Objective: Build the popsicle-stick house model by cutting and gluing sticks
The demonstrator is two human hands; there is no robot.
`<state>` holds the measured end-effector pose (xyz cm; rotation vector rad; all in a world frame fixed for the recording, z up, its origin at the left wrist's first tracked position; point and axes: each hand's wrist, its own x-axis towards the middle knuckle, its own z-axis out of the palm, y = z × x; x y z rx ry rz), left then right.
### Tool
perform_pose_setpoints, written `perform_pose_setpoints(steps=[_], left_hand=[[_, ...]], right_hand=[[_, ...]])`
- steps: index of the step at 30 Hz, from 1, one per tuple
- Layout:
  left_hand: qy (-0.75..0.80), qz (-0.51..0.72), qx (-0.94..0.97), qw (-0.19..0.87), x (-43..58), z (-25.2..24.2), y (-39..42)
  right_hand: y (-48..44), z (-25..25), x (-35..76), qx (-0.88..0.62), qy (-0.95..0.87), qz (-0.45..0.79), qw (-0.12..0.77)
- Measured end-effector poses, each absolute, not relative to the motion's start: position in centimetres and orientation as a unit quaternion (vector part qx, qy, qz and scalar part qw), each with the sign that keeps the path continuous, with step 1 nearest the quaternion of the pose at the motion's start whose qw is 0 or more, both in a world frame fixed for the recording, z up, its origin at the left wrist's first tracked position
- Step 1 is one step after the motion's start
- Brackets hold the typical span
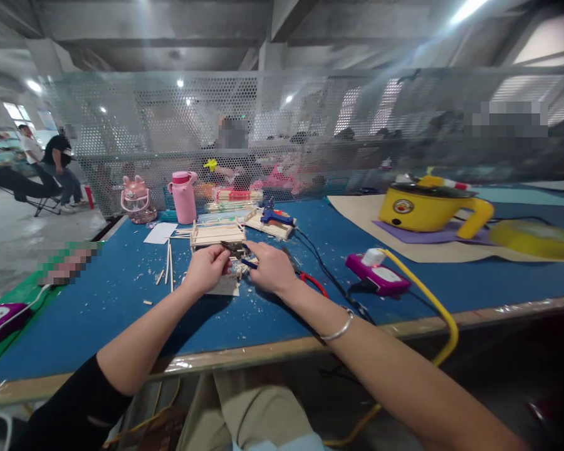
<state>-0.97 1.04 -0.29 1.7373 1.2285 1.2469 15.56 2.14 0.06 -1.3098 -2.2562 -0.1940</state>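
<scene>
My right hand (273, 270) is closed round a pair of pliers (234, 247) with dark blue handles, its dark jaws pointing left. My left hand (207, 270) is pinched at the jaws; whatever is between its fingers is too small to make out. Just behind both hands sits a small frame of pale wooden sticks (219, 235). Wood scraps and a grey-white sheet (226, 287) lie beneath the hands. Loose thin sticks (170, 266) rest on the blue table to the left.
A blue glue gun (276, 216) lies on another wooden piece (269, 225), its cord running right. Red-handled pliers (314, 283) lie beside my right wrist. A pink flask (183, 197), a purple power strip (378, 274) and a yellow electric pot (418, 208) stand around. A mesh screen (169, 125) rises behind.
</scene>
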Motion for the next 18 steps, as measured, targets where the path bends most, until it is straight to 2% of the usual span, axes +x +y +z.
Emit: perform_pose_setpoints(steps=[7, 12, 15, 18], left_hand=[[0.444, 0.455, 0.717, 0.287, -1.4, 0.4, 0.7], [0.394, 0.484, 0.650, 0.435, -1.0, 0.8, 0.6], [0.390, 0.501, 0.602, 0.484, -0.9, 0.8, 0.7], [0.406, 0.506, 0.572, 0.503, -1.1, 0.8, 1.0]], right_hand=[[2.6, 0.5, 16.5, -0.361, -0.859, 0.189, 0.309], [3.0, 1.0, 16.5, -0.369, -0.775, 0.397, 0.325], [3.7, 1.0, 16.9, -0.406, -0.705, 0.431, 0.389], [4.3, 1.1, 17.8, -0.455, -0.672, 0.388, 0.437]])
